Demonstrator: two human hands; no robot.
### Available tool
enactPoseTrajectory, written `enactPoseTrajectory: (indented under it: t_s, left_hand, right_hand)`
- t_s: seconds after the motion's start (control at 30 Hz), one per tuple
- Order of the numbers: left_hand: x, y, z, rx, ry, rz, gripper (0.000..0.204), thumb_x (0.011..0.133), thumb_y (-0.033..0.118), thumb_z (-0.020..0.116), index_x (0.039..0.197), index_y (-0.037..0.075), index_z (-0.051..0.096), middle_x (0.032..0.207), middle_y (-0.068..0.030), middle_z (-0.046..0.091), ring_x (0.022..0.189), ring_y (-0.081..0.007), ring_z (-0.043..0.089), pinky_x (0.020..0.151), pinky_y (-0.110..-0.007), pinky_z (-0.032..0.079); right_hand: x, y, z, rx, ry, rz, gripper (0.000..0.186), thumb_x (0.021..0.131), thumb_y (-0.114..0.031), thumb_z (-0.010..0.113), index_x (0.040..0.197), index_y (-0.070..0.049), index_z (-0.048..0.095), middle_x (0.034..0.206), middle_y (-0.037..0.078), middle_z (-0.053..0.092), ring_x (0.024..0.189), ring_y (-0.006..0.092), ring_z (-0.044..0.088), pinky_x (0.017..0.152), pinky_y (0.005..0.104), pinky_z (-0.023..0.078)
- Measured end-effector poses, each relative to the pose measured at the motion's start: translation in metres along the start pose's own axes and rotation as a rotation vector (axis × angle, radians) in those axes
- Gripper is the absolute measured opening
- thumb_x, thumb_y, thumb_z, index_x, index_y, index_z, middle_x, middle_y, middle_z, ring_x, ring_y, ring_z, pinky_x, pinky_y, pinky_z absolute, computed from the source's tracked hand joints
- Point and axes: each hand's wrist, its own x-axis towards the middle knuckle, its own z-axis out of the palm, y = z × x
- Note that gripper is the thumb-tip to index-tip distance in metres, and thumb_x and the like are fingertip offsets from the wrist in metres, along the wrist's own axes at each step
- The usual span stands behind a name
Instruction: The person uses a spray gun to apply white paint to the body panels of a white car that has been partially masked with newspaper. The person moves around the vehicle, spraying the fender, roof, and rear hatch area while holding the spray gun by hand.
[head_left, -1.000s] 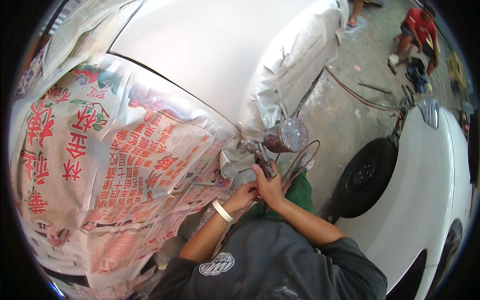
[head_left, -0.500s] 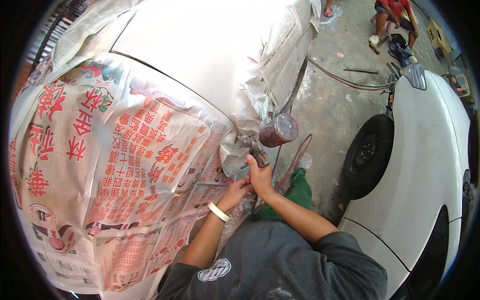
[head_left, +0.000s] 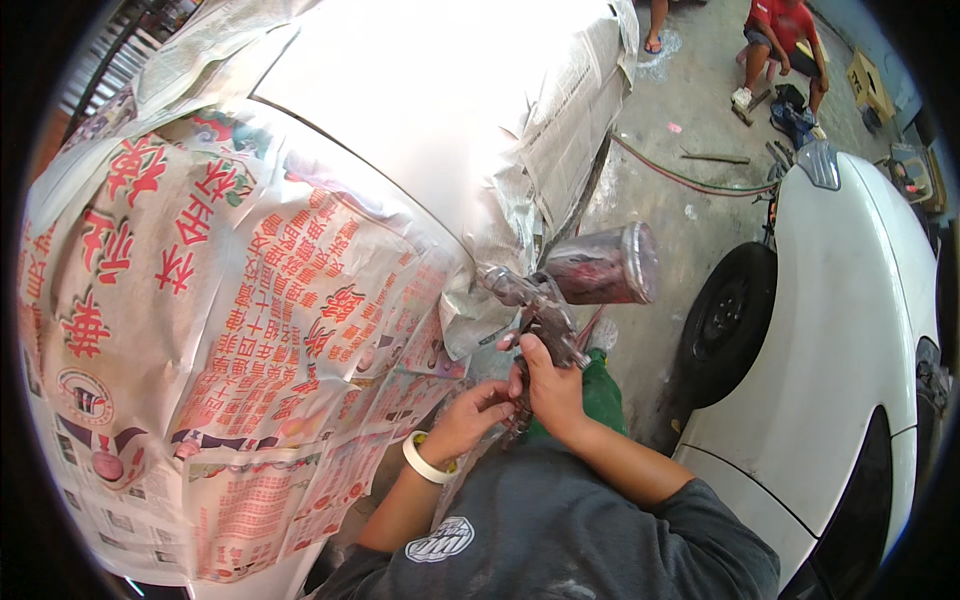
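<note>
My right hand (head_left: 556, 392) is wrapped round the handle of a paint-stained spray gun (head_left: 548, 318). The gun's cup (head_left: 604, 264), smeared with dark red, sticks out to the right and lies tilted almost on its side. Low on the handle, the curled fingertips of my left hand (head_left: 468, 420) meet the gun; exactly which part they grip is hidden. A pale band (head_left: 425, 460) circles that wrist. Just left of the nozzle hangs the masking paper (head_left: 330, 300), printed newspaper sheets covering a vehicle round a bright white panel (head_left: 410, 120).
On the right stands a white car body part (head_left: 850, 330) with a black wheel (head_left: 735, 320). Red and green hoses (head_left: 690, 180) cross the concrete floor. A person in red (head_left: 785, 50) sits at the far right near tools and a cardboard box (head_left: 870, 85); another person's foot (head_left: 653, 45) shows at the top.
The spray gun has come closer and its cup has swung right, tipping further onto its side. Both hands have shifted slightly, and the view has turned a little.
</note>
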Motion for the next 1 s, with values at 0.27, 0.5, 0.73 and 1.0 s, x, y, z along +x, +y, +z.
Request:
enactPoseTrajectory:
  t_s: [0.27,0.5,0.73,1.0]
  left_hand:
    - [0.0,-0.025,0.018,0.148,0.024,0.043,0.036,0.097,0.012,0.057,0.131,0.0,0.054,0.112,-0.0064,0.063,0.101,-0.0144,0.06,0.09,-0.03,0.048]
    - [-0.007,-0.041,0.023,0.062,0.019,0.13,0.036,0.095,0.011,0.057,0.129,0.001,0.056,0.11,-0.0057,0.063,0.097,-0.0138,0.058,0.09,-0.027,0.045]
    - [-0.005,-0.082,0.009,0.006,0.07,0.166,0.033,0.097,0.015,0.056,0.126,-0.002,0.056,0.111,-0.0065,0.062,0.102,-0.0142,0.059,0.092,-0.029,0.047]
    - [-0.015,-0.046,0.01,-0.08,0.193,0.225,0.033,0.094,0.003,0.045,0.124,0.0,0.058,0.116,-0.0093,0.062,0.11,-0.0168,0.058,0.097,-0.029,0.044]
  right_hand:
    - [0.03,-0.021,-0.004,-0.208,0.076,-0.092,0.028,0.098,-0.029,0.057,0.107,-0.003,0.057,0.086,0.008,0.064,0.043,0.0094,0.048,0.039,0.0253,0.038]
    - [0.03,-0.073,0.035,-0.24,0.015,-0.073,0.026,0.097,-0.031,0.057,0.103,-0.005,0.058,0.079,0.006,0.059,0.042,0.0098,0.045,0.037,0.0261,0.038]
    - [0.01,-0.165,0.12,-0.215,-0.227,-0.221,0.028,0.097,-0.033,0.057,0.107,-0.007,0.056,0.079,0.006,0.059,0.043,0.0106,0.046,0.038,0.026,0.038]
    - [0.017,-0.171,0.116,-0.273,-0.18,-0.267,0.032,0.097,-0.036,0.058,0.107,-0.006,0.058,0.083,0.008,0.063,0.044,0.0102,0.047,0.038,0.0252,0.039]
